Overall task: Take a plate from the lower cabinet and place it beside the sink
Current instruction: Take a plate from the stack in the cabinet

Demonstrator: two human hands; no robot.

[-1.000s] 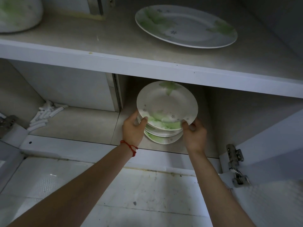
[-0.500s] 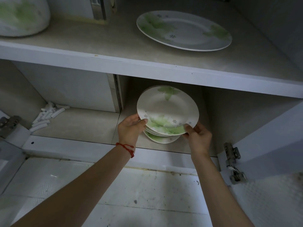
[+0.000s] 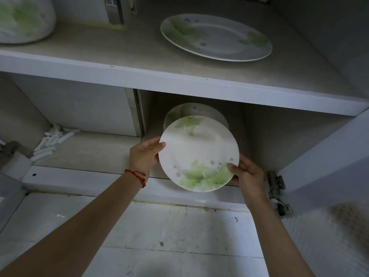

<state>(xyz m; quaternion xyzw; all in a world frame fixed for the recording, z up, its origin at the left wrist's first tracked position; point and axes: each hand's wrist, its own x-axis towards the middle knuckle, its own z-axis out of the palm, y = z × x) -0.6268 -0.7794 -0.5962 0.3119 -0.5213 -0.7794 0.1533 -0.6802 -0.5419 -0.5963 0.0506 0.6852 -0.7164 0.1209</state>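
— Where the head camera looks down into the open lower cabinet (image 3: 199, 96), what do both hands have?

— A white plate (image 3: 198, 153) with green leaf washes and small grey flowers. The left hand (image 3: 144, 155) grips its left rim, thumb laid on the face and fingers tucked behind. The right hand (image 3: 248, 176) grips the lower right rim the same way, thumb on the green patch. Both are closed on the plate.

— Is it level?

— No, it is tilted, face toward the camera, held in the air at the front of the bottom compartment, its lower edge overlapping the cabinet's front sill.

— And behind it?

— More plates of the same pattern, a stack (image 3: 196, 114) deeper in the bottom compartment; only its upper part shows past the held plate. The two look apart, though I cannot tell for certain.

— Anything else inside?

— On the shelf above lies a large oval platter (image 3: 216, 38) with the same green print, and at the far left a rounded white dish (image 3: 25, 19), partly cut off. In the left bottom compartment sits a heap of small white tubes (image 3: 53, 141).

— The wrist?

— A red string bracelet (image 3: 137, 176) on the left one. A metal hinge (image 3: 276, 184) is just right of the right hand, on the open door (image 3: 329, 156).
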